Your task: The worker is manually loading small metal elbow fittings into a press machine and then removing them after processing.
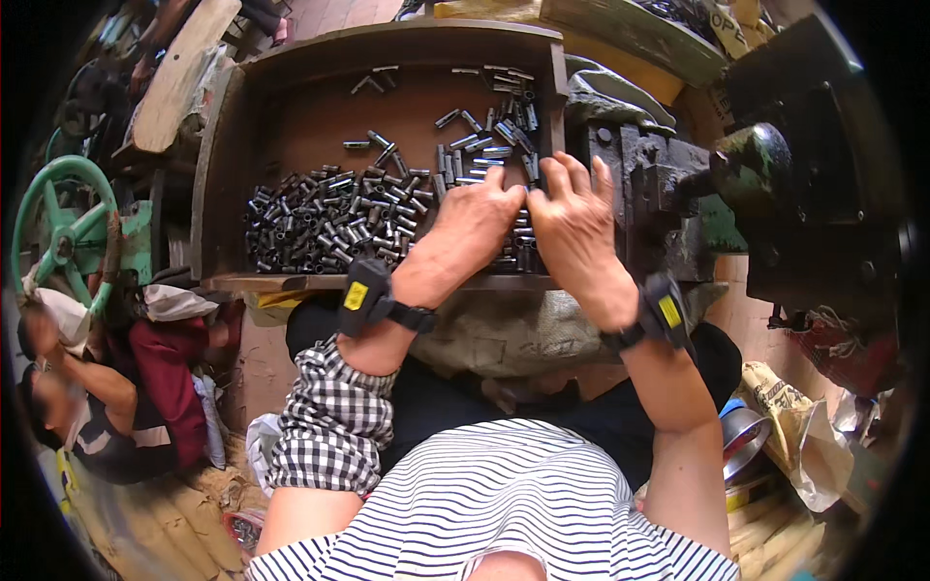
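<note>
Both my hands are over the right part of a shallow wooden tray (291,107), close together. My left hand (470,223) is closed, its thumb and fingertips drawn together above the short metal tubes (492,153) lined up there. Whatever it pinches is hidden beneath the fingers. Beside it, my right hand (578,218) has its fingers bent and spread near the tray's right wall, with the thumb side almost touching the left hand. Between the two hands a dark metal tube shows. On the left lies a dense loose heap of similar tubes (329,218).
A dark machine (814,184) with a rounded shaft end stands right of the tray. At far left is a green handwheel (63,237); below it another person (107,407) sits. A metal bowl (744,441) and a paper sack (799,436) lie at lower right.
</note>
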Available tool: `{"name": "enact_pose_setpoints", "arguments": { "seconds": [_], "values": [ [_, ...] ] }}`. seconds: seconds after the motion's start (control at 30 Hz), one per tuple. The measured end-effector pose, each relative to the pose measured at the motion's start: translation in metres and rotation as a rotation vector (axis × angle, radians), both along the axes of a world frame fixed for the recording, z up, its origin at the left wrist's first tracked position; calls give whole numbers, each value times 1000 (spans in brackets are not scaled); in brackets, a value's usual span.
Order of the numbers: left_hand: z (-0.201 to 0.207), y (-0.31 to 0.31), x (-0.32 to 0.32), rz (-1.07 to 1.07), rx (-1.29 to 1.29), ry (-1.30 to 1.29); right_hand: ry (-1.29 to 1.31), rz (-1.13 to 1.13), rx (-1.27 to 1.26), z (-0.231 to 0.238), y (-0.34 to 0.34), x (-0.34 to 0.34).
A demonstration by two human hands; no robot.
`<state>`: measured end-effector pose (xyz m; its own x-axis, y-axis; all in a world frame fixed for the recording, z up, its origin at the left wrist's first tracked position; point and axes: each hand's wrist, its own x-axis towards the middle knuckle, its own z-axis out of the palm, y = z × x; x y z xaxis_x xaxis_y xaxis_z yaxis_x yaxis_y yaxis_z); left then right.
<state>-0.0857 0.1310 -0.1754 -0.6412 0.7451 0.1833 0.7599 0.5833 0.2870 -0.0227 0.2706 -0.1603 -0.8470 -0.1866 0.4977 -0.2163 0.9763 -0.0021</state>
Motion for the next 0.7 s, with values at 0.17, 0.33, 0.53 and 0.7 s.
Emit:
{"name": "enact_pose_setpoints", "arguments": {
  "seconds": [0.17, 0.33, 0.53, 0.7],
  "values": [
    [-16, -1, -7, 29, -28, -20, -113, -70, 127, -23, -7, -20],
    [-17, -15, -7, 77, -48, -54, -181, 3, 111, -25, -11, -27],
    [-12, -19, -2, 63, -6, -55, -26, 108, -98, -18, 3, -17],
    [-10, -24, 1, 59, 196, -88, -170, 127, -753, -10, 17, 16]
  ]
}}
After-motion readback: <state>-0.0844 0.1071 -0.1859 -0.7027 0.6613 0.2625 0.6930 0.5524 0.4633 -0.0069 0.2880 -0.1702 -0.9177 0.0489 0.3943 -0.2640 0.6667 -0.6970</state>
